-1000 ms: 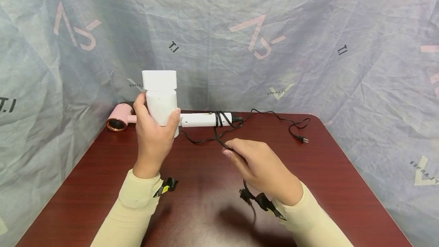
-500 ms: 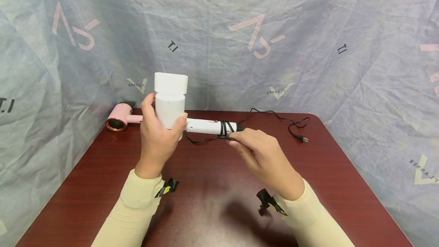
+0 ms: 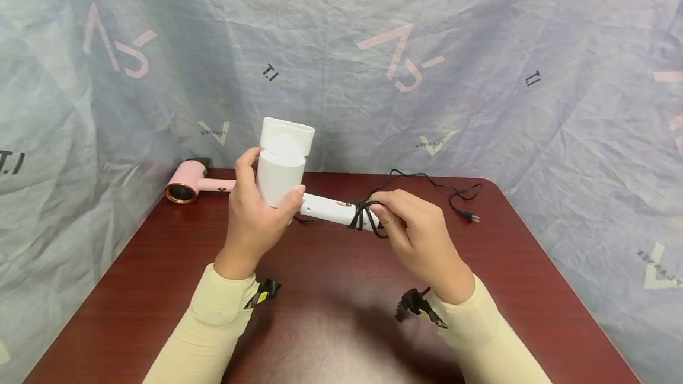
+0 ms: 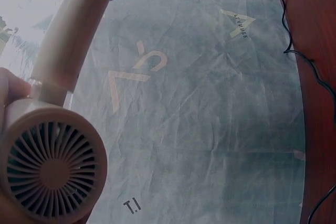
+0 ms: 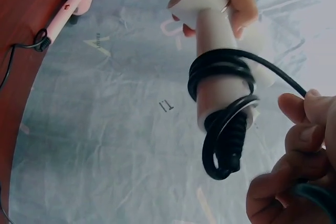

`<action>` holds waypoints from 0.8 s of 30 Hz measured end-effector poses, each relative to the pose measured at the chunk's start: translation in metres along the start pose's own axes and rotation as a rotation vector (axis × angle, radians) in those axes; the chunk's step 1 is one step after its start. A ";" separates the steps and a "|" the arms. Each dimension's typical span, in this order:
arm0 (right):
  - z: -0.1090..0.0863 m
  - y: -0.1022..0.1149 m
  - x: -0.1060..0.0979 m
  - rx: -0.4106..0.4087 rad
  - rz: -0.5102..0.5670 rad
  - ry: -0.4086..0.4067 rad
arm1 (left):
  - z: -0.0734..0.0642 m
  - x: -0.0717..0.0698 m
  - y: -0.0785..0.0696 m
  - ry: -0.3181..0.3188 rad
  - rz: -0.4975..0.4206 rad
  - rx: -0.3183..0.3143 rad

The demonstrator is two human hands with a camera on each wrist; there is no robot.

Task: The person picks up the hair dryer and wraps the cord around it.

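Note:
My left hand [image 3: 255,221] grips a white hair dryer [image 3: 280,178] round its barrel, raised over the table. The wide nozzle tilts upward and the handle [image 3: 326,208] points right. A round slatted air vent [image 4: 55,174] fills the lower left of the left wrist view. Several turns of black cord [image 5: 220,69] wrap the handle near its end. From these turns the cord runs taut to my right hand [image 3: 421,239], which pinches it between thumb and forefinger. The cord's plug end dangles below my right wrist, partly merged with the black wrist mount.
A pink hair dryer [image 3: 189,179] lies at the table's back left, its handle partly behind my left hand. Its black cord trails along the back to a two-prong plug [image 3: 471,216] on the right. Grey printed cloth [image 3: 331,64] hangs round the dark red table [image 3: 320,301].
The white hair dryer has shifted right and its handle end has tipped downward. My right hand has brought the cord up and round the handle, and the loose length has shortened.

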State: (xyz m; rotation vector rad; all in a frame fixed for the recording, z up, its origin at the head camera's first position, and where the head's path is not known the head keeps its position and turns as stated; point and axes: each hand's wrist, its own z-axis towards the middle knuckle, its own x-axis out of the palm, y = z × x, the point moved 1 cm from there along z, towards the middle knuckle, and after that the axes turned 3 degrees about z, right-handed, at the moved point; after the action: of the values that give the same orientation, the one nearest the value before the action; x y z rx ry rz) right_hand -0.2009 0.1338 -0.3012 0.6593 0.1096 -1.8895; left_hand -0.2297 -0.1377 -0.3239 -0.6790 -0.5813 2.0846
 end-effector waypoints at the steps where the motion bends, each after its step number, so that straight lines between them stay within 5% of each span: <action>1: 0.000 -0.001 0.000 0.008 -0.004 -0.002 | 0.000 0.000 0.000 0.009 0.002 0.012; 24: -0.002 -0.017 -0.001 0.084 0.020 0.042 | 0.000 -0.002 0.000 0.069 -0.095 0.098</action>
State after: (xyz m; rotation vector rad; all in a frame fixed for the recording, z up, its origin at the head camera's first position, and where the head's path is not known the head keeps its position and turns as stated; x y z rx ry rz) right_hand -0.2150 0.1428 -0.3063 0.7552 0.0503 -1.8690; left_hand -0.2290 -0.1392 -0.3239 -0.6512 -0.4612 1.9796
